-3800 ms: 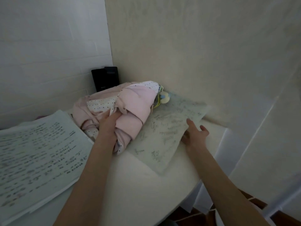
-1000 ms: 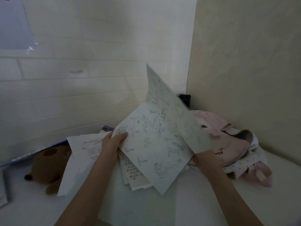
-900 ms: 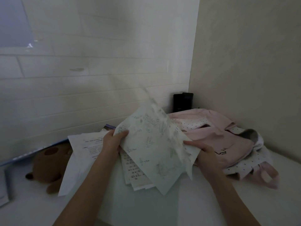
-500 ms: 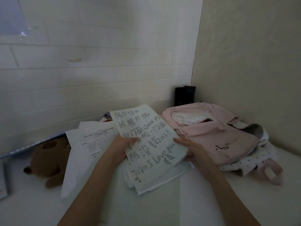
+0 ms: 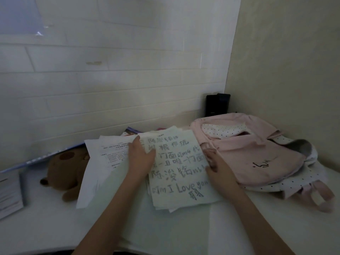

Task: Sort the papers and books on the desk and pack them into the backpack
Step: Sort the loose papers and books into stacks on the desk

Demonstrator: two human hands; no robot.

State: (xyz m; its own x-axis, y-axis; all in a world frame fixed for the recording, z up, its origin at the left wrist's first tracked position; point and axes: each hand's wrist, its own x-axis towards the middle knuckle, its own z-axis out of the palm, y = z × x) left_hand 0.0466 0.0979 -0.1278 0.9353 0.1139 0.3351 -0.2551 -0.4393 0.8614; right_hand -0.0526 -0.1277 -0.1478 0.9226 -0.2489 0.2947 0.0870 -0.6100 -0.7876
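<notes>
A handwritten sheet (image 5: 176,168) lies face up on top of a small stack of papers (image 5: 165,206) near the middle of the white bench (image 5: 257,227). The left hand (image 5: 140,160) lies flat on the sheet's left edge, its fingers (image 5: 137,144) stretched out toward the far corner, pressing rather than gripping. The right hand (image 5: 218,165) rests on the sheet's right edge, fingers (image 5: 207,153) spread and extended; whether any of them curl under the paper cannot be told.

There are two hands, one pink backpack (image 5: 257,153), and one brown plush toy (image 5: 62,170). The stack under the sheet holds several leaves, but their edges overlap too closely to count. A looser pile of printed pages (image 5: 103,159) sits to the left of it, partly under the left hand and overlapping the toy. A booklet (image 5: 9,196) lies at the far left edge of the bench, and a black box (image 5: 218,105) stands in the far corner behind the backpack.

The backpack lies flat just to the right of the stack, its left side touching or nearly touching the sheet; its polka-dot lining shows at the opening, and a strap loop (image 5: 322,197) hangs toward the near right. The tiled wall (image 5: 110,80) closes the far side and a plain wall (image 5: 285,70) closes the right. The near part of the bench, between the arms and on the near right, is bare.
</notes>
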